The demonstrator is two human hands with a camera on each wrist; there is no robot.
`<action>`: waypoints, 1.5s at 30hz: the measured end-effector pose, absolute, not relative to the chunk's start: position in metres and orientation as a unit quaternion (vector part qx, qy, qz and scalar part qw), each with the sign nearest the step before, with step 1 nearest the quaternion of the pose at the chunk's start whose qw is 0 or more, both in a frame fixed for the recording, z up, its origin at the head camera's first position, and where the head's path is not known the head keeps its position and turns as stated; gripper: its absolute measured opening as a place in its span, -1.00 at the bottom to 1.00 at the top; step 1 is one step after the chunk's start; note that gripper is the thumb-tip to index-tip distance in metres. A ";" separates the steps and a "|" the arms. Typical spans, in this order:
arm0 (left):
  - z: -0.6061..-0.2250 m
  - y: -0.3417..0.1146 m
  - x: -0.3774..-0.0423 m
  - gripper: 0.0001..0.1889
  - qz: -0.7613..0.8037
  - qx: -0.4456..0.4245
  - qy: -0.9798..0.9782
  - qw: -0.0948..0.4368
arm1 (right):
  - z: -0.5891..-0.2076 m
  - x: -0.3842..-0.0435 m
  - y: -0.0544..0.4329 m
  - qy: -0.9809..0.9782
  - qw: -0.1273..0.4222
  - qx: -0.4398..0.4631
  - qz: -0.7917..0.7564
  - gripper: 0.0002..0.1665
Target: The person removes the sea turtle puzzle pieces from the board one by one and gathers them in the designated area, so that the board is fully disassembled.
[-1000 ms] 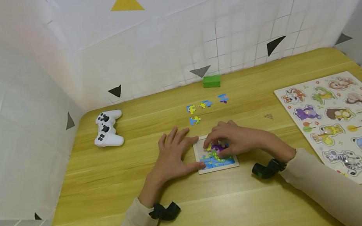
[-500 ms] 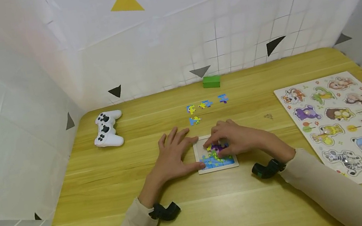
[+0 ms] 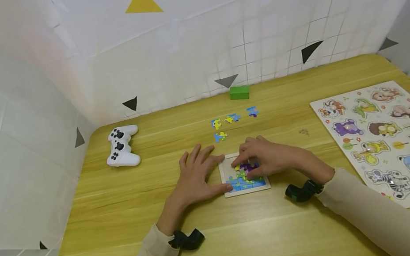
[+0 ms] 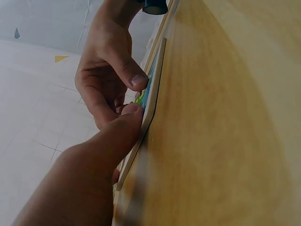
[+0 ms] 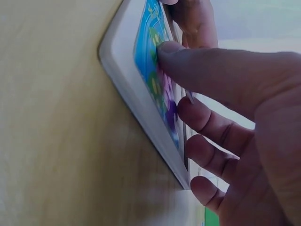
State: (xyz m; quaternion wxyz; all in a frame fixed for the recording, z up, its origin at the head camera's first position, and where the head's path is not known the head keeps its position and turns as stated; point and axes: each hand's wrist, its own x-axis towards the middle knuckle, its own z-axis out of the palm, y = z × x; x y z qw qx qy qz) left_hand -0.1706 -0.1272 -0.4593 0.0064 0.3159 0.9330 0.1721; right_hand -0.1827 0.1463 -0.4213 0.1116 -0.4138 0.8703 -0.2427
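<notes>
A small square jigsaw puzzle tray (image 3: 249, 191) with a pale rim lies on the table, partly filled with blue, green and purple pieces. At its left side rests my left hand (image 3: 194, 179), fingers spread, thumb on the lower left corner and index finger at the upper left corner. From the right, my right hand (image 3: 274, 156) reaches over the tray, thumb and index finger curled at a yellow puzzle piece (image 3: 237, 168). In the right wrist view its thumb presses on the picture, with the other fingers bent along the tray's far side. The hand partly hides the pieces.
Several loose puzzle pieces (image 3: 216, 124) lie beyond the tray. A green block (image 3: 239, 93) sits by the back wall. At the back left is a white game controller (image 3: 122, 146). A large animal puzzle board (image 3: 389, 148) covers the table's right side.
Both hands stay at the tray in nearly the same place. The right fingers shift only very slightly over the pieces. The loose pieces have not moved.
</notes>
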 end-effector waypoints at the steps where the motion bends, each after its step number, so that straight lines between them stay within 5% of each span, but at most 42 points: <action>1: -0.459 -0.127 -0.171 -0.14 0.172 0.316 0.933 0.006 | -0.422 -0.183 0.146 0.871 0.111 -0.413 -0.243 -0.53; 33: -0.461 -0.127 -0.170 -0.14 0.176 0.319 0.931 0.004 | -0.426 -0.199 0.165 0.850 0.133 -0.356 -0.366 -0.53; 45: -0.459 -0.128 -0.170 -0.14 0.178 0.316 0.932 0.005 | -0.433 -0.222 0.177 0.878 0.085 -0.318 -0.347 -0.51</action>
